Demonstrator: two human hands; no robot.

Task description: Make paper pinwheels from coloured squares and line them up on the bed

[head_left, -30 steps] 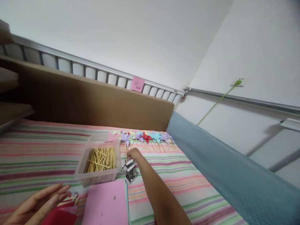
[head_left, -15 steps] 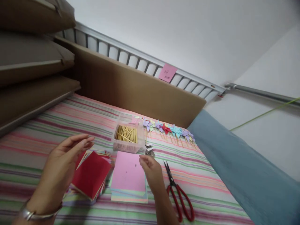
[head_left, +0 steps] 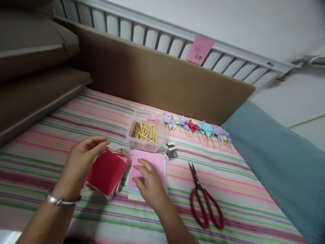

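Observation:
My right hand (head_left: 149, 183) lies flat, fingers spread, on a stack of paper squares with a pink sheet (head_left: 150, 163) on top. My left hand (head_left: 82, 162) hovers with loosely curved fingers over the far edge of a stack of folded red paper (head_left: 106, 173); it holds nothing that I can see. Just behind the stacks stands a clear plastic box of wooden sticks (head_left: 145, 134). A small open packet of metal pins (head_left: 171, 153) lies right of the box. Red-handled scissors (head_left: 205, 198) lie to the right of my right hand.
A row of finished paper pinwheels (head_left: 196, 127) on sticks lies along the far edge of the striped sheet (head_left: 76, 122). Behind it stand a cardboard panel (head_left: 152, 78) and a white rail with a pink note (head_left: 200, 49). Brown cushions (head_left: 33, 67) are stacked left, a blue blanket (head_left: 279, 162) right.
My right hand drew back from the pinwheels and pin packet and settled onto the pink paper stack. My left hand moved in over the red stack. The view tilted down.

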